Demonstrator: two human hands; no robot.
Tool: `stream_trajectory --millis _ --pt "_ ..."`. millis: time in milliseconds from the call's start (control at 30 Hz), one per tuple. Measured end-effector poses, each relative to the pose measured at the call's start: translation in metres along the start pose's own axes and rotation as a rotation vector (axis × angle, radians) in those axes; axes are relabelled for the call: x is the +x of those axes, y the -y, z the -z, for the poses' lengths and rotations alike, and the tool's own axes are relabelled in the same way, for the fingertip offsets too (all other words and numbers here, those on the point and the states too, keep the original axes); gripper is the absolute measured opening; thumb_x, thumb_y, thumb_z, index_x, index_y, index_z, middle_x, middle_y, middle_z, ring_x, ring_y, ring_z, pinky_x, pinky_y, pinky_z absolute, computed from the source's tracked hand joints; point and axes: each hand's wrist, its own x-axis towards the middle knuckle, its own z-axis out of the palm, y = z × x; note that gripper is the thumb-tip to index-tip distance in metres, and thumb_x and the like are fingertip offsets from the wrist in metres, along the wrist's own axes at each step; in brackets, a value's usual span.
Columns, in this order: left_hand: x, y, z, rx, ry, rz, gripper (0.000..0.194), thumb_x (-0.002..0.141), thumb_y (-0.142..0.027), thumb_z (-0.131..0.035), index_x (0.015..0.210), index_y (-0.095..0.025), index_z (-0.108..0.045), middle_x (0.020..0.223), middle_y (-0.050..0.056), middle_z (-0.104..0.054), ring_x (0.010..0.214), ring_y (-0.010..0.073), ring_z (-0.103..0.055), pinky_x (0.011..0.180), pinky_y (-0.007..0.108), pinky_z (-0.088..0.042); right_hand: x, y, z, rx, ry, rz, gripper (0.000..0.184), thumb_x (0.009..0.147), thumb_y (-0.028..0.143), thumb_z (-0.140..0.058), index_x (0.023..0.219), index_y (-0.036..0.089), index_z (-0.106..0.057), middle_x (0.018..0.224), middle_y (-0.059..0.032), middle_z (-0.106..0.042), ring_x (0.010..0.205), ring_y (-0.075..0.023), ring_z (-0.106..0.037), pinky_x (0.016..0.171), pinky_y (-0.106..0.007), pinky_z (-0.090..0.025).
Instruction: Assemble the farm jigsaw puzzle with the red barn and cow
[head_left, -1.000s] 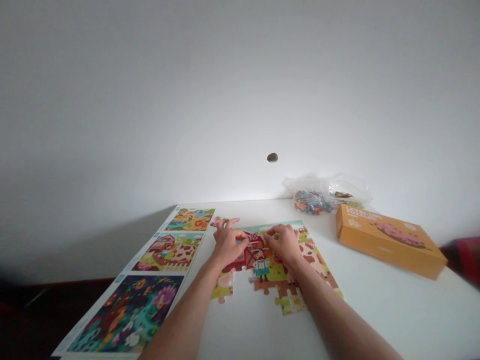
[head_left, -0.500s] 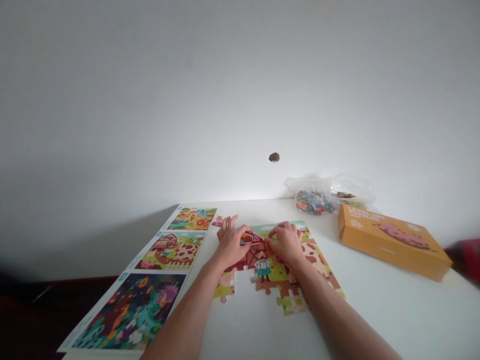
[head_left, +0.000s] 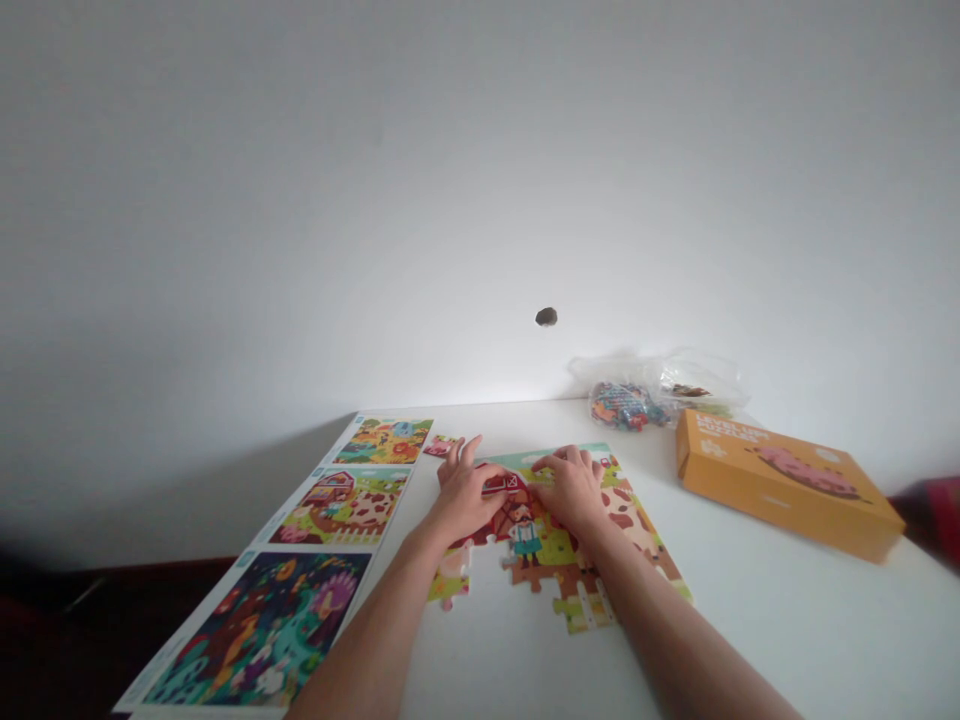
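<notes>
A partly joined farm jigsaw puzzle (head_left: 559, 545) lies on the white table, showing a red barn, a farmer and a brown-spotted cow. At the barn roof, my left hand (head_left: 466, 497) pinches a red puzzle piece (head_left: 511, 482) between thumb and forefinger, its other fingers raised. Just to the right, my right hand (head_left: 571, 490) rests with bent fingers on the puzzle, fingertips against the barn's right side. Its grip is partly hidden by the hand. Along the puzzle's lower edge the outline is jagged, with a gap left of the farmer.
A loose pink piece (head_left: 441, 446) lies beyond my left hand. On the left is a sheet with three printed pictures (head_left: 337, 508). Plastic bags of pieces (head_left: 630, 405) sit at the back right, near an orange puzzle box (head_left: 787, 480). A white wall (head_left: 450, 250) rises behind.
Both hands stay at the barn roof with only slight finger shifts. The loose pink piece shows more fully beyond my left hand.
</notes>
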Motion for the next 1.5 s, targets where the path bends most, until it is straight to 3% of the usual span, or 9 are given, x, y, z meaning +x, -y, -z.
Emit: stream_trajectory --millis 133,267,500,667,833,900,1167,1400,1500 --pt "0.000 -0.002 0.001 0.008 -0.007 0.016 0.022 0.079 -0.041 -0.072 0.100 -0.037 -0.077 0.153 0.003 -0.035 0.143 0.0422 -0.022 0.113 0.061 -0.025 -0.002 0.005 0.007 0.040 -0.092 0.071 0.022 0.081 0.026 -0.067 0.102 0.029 -0.073 0.110 -0.0064 -0.060 0.106 -0.0269 -0.050 0.093 -0.042 -0.031" --pt "0.000 -0.004 0.004 0.038 0.005 0.046 0.021 0.079 -0.049 -0.071 0.097 -0.039 -0.078 0.154 0.003 -0.034 0.144 0.0428 -0.020 0.112 0.063 -0.025 -0.005 0.009 0.015 0.094 -0.175 0.249 0.036 0.080 0.009 -0.053 0.107 0.026 -0.069 0.113 -0.0049 -0.062 0.104 -0.0228 -0.050 0.092 -0.038 -0.032" --pt "-0.005 -0.006 0.011 0.083 0.047 0.011 0.022 0.079 -0.048 -0.070 0.099 -0.044 -0.077 0.159 -0.001 -0.028 0.147 0.0448 -0.013 0.111 0.068 -0.019 -0.005 0.011 0.014 0.021 0.150 0.370 0.032 0.078 0.010 -0.053 0.088 0.030 -0.076 0.106 0.0001 -0.071 0.099 -0.0215 -0.051 0.088 -0.039 -0.026" --pt "-0.007 -0.005 0.014 0.065 0.128 -0.003 0.030 0.076 -0.037 -0.073 0.104 -0.048 -0.074 0.161 -0.002 -0.025 0.148 0.0477 -0.006 0.106 0.077 -0.014 -0.003 0.008 0.017 -0.018 0.132 0.274 0.034 0.076 0.008 -0.053 0.087 0.030 -0.077 0.106 -0.0011 -0.070 0.100 -0.0220 -0.050 0.089 -0.038 -0.025" --pt "-0.005 -0.001 0.008 0.043 0.127 0.038 0.035 0.075 -0.033 -0.076 0.107 -0.046 -0.074 0.162 0.000 -0.023 0.149 0.0472 -0.004 0.106 0.077 -0.015 0.002 -0.005 0.034 -0.103 -0.215 -0.076 0.037 0.075 0.005 -0.052 0.096 0.026 -0.074 0.107 -0.0069 -0.067 0.104 -0.0257 -0.049 0.090 -0.041 -0.023" --pt "-0.004 -0.001 0.005 0.042 0.118 0.043 0.035 0.075 -0.030 -0.076 0.107 -0.046 -0.074 0.162 0.000 -0.024 0.149 0.0466 -0.005 0.107 0.077 -0.016 0.005 -0.011 0.041 -0.146 -0.270 -0.177 0.039 0.074 0.006 -0.053 0.100 0.026 -0.074 0.110 -0.0088 -0.066 0.107 -0.0278 -0.048 0.090 -0.043 -0.023" --pt "-0.004 -0.003 0.007 0.043 0.152 0.045 0.030 0.081 -0.034 -0.070 0.108 -0.047 -0.073 0.156 -0.003 -0.038 0.148 0.0476 -0.008 0.103 0.081 -0.014 0.006 -0.023 0.038 -0.296 0.075 -0.267 0.031 0.083 0.042 -0.059 0.102 0.022 -0.074 0.105 -0.0154 -0.066 0.103 -0.0340 -0.054 0.087 -0.048 -0.031" --pt "-0.006 0.000 0.015 0.013 0.233 -0.033 0.047 0.071 -0.046 -0.076 0.118 -0.044 -0.068 0.154 -0.002 -0.044 0.146 0.0500 -0.012 0.105 0.081 -0.008 0.007 -0.023 0.035 -0.264 0.101 -0.256 0.049 0.078 0.042 -0.067 0.123 0.022 -0.064 0.111 -0.0165 -0.064 0.109 -0.0345 -0.056 0.090 -0.046 -0.033" --pt "-0.007 0.002 0.015 0.010 0.238 -0.021 0.048 0.073 -0.048 -0.075 0.120 -0.046 -0.065 0.155 -0.002 -0.042 0.146 0.0500 -0.011 0.103 0.082 -0.008 0.007 -0.020 0.036 -0.209 0.075 -0.237 0.044 0.077 0.038 -0.068 0.118 0.023 -0.067 0.110 -0.0152 -0.066 0.109 -0.0329 -0.056 0.090 -0.043 -0.033"
